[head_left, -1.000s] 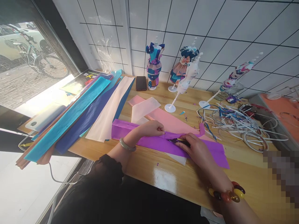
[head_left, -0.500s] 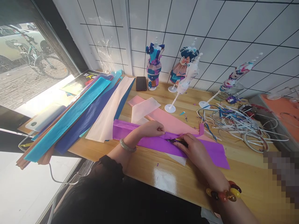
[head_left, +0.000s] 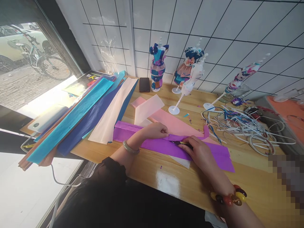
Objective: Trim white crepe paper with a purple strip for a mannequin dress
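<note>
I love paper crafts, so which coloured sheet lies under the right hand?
The bright purple sheet: the right hand and its dark tool are over it. The turquoise sheet lies at left, the pink sheet mostly behind.

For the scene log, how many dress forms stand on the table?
4: blue-topped form beside the phone; white form farther right; pink-skirted form partly hidden behind it; patterned form near the jar.

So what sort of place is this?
Maybe a craft workshop: small dressed-up mannequins stand at the back, long coloured sheets lie piled up, and the right hand holds what look like scissors at a purple sheet.
</note>
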Motion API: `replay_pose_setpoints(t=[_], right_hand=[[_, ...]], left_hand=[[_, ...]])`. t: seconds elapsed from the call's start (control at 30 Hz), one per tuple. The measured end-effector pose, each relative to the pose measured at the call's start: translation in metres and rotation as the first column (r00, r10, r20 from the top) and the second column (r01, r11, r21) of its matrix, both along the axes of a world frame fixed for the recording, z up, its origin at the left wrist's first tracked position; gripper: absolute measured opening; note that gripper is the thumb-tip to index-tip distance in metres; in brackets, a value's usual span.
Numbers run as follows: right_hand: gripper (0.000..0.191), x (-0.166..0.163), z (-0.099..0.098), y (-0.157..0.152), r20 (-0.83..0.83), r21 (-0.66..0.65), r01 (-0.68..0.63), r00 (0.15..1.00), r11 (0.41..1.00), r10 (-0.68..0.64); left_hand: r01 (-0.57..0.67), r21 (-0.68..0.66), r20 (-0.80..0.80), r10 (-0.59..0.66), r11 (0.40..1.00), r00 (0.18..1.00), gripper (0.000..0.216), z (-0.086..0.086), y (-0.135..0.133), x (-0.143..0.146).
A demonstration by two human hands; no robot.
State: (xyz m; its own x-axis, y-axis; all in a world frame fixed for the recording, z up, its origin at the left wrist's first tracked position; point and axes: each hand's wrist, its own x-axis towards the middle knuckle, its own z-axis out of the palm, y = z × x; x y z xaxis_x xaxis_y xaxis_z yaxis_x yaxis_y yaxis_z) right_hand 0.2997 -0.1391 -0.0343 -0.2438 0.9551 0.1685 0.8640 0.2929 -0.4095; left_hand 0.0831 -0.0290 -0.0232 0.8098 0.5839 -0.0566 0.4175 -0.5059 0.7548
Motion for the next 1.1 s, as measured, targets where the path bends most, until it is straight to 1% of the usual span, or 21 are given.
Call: replay_pose_setpoints(t=[0.17,0.3,0.6,0.73,0.9,1.1], right_hand=[[0.028,0.000,0.001,-0.001,0.009,-0.001,-0.003,1.000,1.000,0.003],[0.028,0.000,0.001,-0.001,0.015,0.002,-0.010,1.000,1.000,0.010],[0.029,-0.008,0.001,0.004,0.040,0.018,-0.001,0.999,1.000,0.000],[0.031,-0.011,-0.001,0.008,0.034,0.014,-0.013,0.999,1.000,0.013],[0.028,-0.017,-0.002,0.012,0.032,0.006,-0.021,0.999,1.000,0.021],[0.028,-0.022,-0.002,0.012,0.016,0.001,-0.009,1.000,1.000,0.009]], left_hand=[[0.009,-0.019,0.021,-0.009,1.000,1.000,0.018,0.000,0.000,0.000],[0.013,-0.006,0.010,-0.013,1.000,1.000,0.018,0.000,0.001,0.000],[-0.001,-0.032,0.003,0.001,0.999,1.000,0.016,0.001,0.000,0.000],[0.004,-0.019,-0.006,-0.004,1.000,1.000,0.017,0.002,0.000,-0.001],[0.018,0.008,0.028,-0.018,1.000,0.999,0.017,-0.001,0.001,-0.001],[0.008,0.011,0.002,-0.008,1.000,1.000,0.018,-0.001,0.001,-0.001]])
